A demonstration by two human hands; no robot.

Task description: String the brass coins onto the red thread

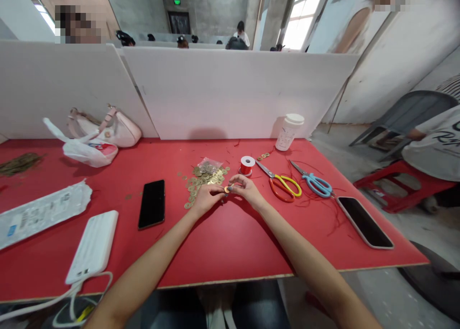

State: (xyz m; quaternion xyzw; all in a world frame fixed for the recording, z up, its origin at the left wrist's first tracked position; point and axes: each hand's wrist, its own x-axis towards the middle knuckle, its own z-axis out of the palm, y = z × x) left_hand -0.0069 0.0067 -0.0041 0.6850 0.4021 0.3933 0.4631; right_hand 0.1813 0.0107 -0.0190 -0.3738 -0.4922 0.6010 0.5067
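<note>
My left hand (208, 197) and my right hand (246, 189) meet above the middle of the red table. Between their fingertips sits a small round brass coin (226, 189), pinched from both sides. Whether a thread runs through it is too small to tell. Just behind my left hand lies a loose heap of brass coins with holes (201, 179), partly under a clear plastic bag (211, 164). A spool of red thread (247, 164) stands upright behind my right hand. Several more coins (263, 156) lie in a short row to its right.
Scissors with red and yellow handles (287, 187) and blue-handled scissors (318, 184) lie right, among loose red threads. A lidded cup (289, 132) stands by the white partition (230, 94). Phones (152, 204) (364, 222) flank my arms. A power bank (94, 245) and handbag (120, 128) are left.
</note>
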